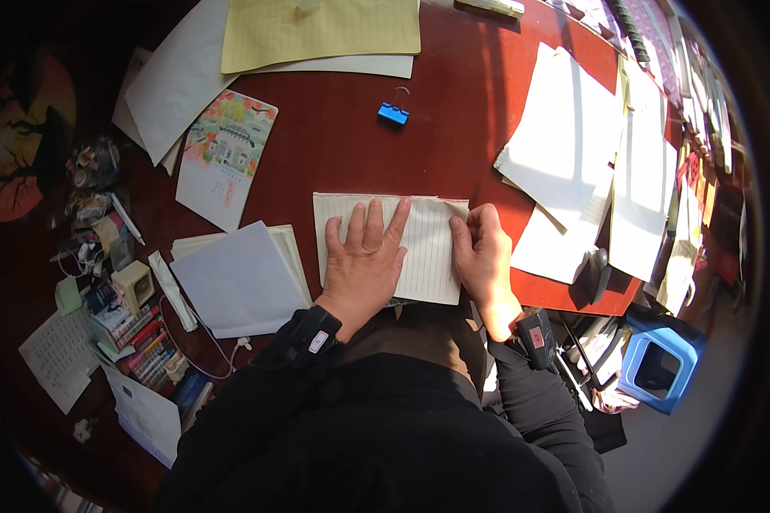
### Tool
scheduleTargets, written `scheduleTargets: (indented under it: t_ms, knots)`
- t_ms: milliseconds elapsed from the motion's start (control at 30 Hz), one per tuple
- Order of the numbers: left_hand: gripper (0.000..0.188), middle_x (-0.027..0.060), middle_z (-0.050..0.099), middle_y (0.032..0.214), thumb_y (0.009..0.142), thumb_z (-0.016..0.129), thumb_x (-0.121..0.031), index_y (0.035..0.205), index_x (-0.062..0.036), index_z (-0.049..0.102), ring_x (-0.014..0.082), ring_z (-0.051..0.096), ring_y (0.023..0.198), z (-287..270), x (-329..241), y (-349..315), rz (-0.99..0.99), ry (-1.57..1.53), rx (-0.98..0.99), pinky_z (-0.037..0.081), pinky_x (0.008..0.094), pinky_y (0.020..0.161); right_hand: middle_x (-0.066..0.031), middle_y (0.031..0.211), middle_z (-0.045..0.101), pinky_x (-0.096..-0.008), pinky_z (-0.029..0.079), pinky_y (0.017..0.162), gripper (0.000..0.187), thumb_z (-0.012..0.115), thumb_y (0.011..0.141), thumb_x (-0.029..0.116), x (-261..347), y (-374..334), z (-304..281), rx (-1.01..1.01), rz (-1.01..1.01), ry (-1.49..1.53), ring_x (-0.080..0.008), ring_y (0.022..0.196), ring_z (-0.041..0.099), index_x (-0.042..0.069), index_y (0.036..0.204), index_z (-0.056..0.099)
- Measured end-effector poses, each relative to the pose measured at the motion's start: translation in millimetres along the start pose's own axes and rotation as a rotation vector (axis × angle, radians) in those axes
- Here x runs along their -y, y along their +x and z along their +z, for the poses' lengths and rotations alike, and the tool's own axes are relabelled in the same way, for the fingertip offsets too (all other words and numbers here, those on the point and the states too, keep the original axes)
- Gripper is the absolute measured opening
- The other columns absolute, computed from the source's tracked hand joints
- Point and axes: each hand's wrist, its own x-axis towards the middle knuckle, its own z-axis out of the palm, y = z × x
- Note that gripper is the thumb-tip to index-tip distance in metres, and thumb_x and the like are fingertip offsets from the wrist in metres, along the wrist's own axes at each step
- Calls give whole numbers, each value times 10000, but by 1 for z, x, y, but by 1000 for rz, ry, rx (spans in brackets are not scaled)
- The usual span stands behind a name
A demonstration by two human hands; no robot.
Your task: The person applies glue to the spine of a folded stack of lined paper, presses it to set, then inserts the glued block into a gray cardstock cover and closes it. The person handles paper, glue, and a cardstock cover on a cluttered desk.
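A stack of lined paper [428,256] lies at the near edge of the red-brown table, directly in front of me. My left hand [364,256] rests flat on its left half, fingers spread and pointing away from me. At the stack's right edge, my right hand [485,256] is closed, thumb and fingers pinching the paper's upper right side. How many sheets it grips cannot be made out. Beyond the stack, a blue binder clip [393,113] lies on the table, touched by neither hand.
Left are white sheets [239,282], a colourful illustrated booklet [227,154], books [150,350] and cables. Yellow lined paper [321,34] covers white sheets at the far side. Paper piles [565,128] lie right. A blue plastic stool [663,363] stands below the table's right edge.
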Motion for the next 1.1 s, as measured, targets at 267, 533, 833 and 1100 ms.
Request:
scheduleTargets:
  t_ms: [267, 533, 833, 1100]
  knots:
    - [692, 161, 458, 1346, 892, 671, -239, 1511, -109, 389, 315, 428, 1251, -13, -1, 7, 5, -40, 48, 324, 520, 1038, -113, 624, 578, -324, 467, 519, 187, 685, 930, 92, 2, 2, 0, -1, -29, -10, -213, 523, 565, 16, 886, 519]
    - [735, 119, 427, 1365, 877, 688, -275, 1512, -83, 371, 272, 406, 1267, -11, -10, 12, 74, -122, 8, 325, 507, 1053, -114, 625, 579, -320, 469, 518, 197, 702, 915, 93, 0, 0, 0, -12, -3, -5, -210, 526, 567, 14, 880, 525]
    - [740, 116, 422, 1348, 884, 683, -281, 1520, -90, 357, 273, 406, 1256, -11, -15, 14, 68, -27, 39, 313, 504, 1056, -16, 616, 559, -247, 418, 510, 232, 730, 903, 102, 7, 5, -3, 7, 161, 68, -54, 555, 462, 16, 855, 519]
    - [722, 117, 436, 1330, 882, 693, -289, 1515, -126, 387, 274, 426, 1223, -17, -14, 18, 69, -87, 35, 323, 506, 1041, 12, 583, 495, -246, 379, 497, 243, 686, 949, 148, 9, 10, -5, 13, 198, 107, -45, 549, 396, 36, 819, 515]
